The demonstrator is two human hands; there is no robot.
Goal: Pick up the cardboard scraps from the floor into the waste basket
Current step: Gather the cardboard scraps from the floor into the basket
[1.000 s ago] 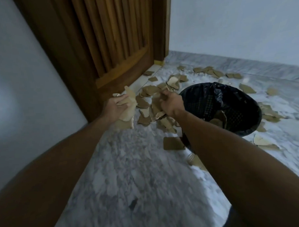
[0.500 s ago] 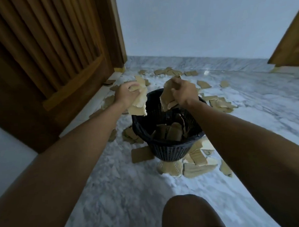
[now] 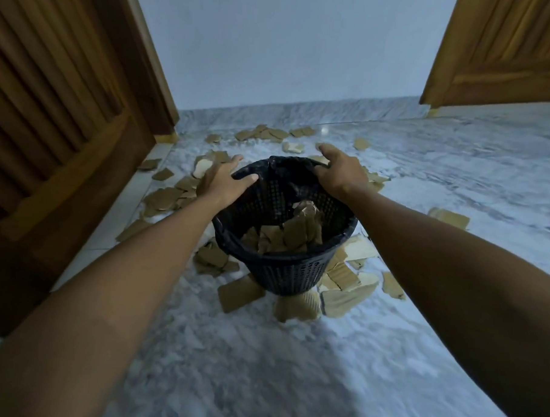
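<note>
- Your left hand [image 3: 223,182] lies spread over the far-left rim of the black perforated plastic waste basket [image 3: 289,270], fingers straight, thumb along the rim's inner edge; it holds nothing.
- Your right hand [image 3: 340,170] sits on the far-right rim, fingers loosely extended over the edge, thumb pointing inward; it too is empty. Whether the fingertips press the rim or only touch it cannot be told.
- Between your two hands the basket's mouth stands open, tilted toward you.
- Inside the basket, below and nearer you than both hands, brown torn cardboard scraps [image 3: 287,236] stand heaped against the wall, with a dark liner bunched at the far side.
- Left of your left hand, more loose cardboard pieces [image 3: 166,197] lie on the grey marble floor [image 3: 274,366], running up to the dark slatted wooden door [image 3: 52,123].
- Beyond both hands, further scraps [image 3: 264,134] lie near the pale wall's foot.
- Below your right forearm, larger pieces [image 3: 343,296] crowd the basket's base, some touching it.
- Right of your right hand the marble is open, but for one scrap [image 3: 449,218], up to a lighter wooden door [image 3: 496,41].
</note>
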